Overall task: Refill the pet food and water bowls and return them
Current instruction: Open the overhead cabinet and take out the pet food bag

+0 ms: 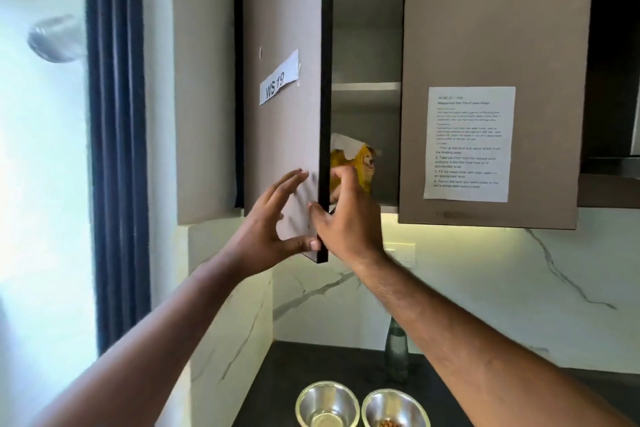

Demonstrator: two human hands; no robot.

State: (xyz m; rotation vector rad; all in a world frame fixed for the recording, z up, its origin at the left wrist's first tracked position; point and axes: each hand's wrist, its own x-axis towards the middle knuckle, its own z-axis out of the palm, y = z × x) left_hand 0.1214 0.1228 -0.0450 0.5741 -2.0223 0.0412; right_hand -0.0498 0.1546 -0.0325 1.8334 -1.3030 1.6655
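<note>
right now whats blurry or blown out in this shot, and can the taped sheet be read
Head view: the window on the left is blown out; both hands, left and right, are motion-smeared at the door edge; the instruction sheet text is soft, only partly legible.

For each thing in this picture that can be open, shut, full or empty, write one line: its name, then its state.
left cabinet door: swung open
right cabinet door: shut
pet food bag: on the lower shelf, top torn open
left bowl: no kibble in it
right bowl: some kibble in the bottom
left hand: open, on the door
right hand: reaching toward the bag
</note>
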